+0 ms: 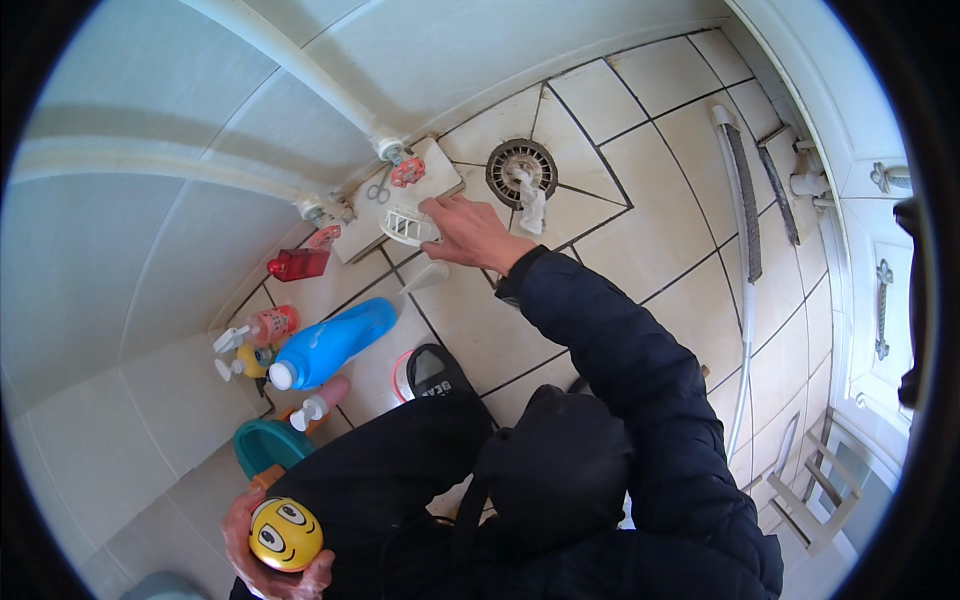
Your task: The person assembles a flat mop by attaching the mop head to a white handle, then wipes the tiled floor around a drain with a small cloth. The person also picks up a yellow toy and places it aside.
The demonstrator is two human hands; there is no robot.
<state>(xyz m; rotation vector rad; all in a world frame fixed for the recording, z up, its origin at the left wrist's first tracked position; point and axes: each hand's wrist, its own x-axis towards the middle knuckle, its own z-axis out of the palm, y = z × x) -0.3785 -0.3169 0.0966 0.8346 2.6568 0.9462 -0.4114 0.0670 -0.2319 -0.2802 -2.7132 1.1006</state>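
My left hand (240, 545), at the lower left, is wrapped round a round yellow thing with a cartoon face (286, 534); its exact kind does not show. My right hand (470, 232) reaches out over the floor tiles, its fingers closed on the edge of a white slotted plastic strainer (404, 227). Just beyond that hand lies a round, dirty floor drain (508, 172), with a crumpled white tissue-like strip (531, 205) across its grate and onto the tile. A small pair of scissors (378, 190) rests on the ledge by the wall, near the strainer.
Red-handled valves (407, 172) join white wall pipes. At left stand a red bottle (300, 265), spray bottles (270, 324), a large blue bottle (340, 340), a pink pump bottle (322, 400) and a teal basin (268, 445). A grey-white hose (748, 290) runs along the right, by white cabinets (880, 290).
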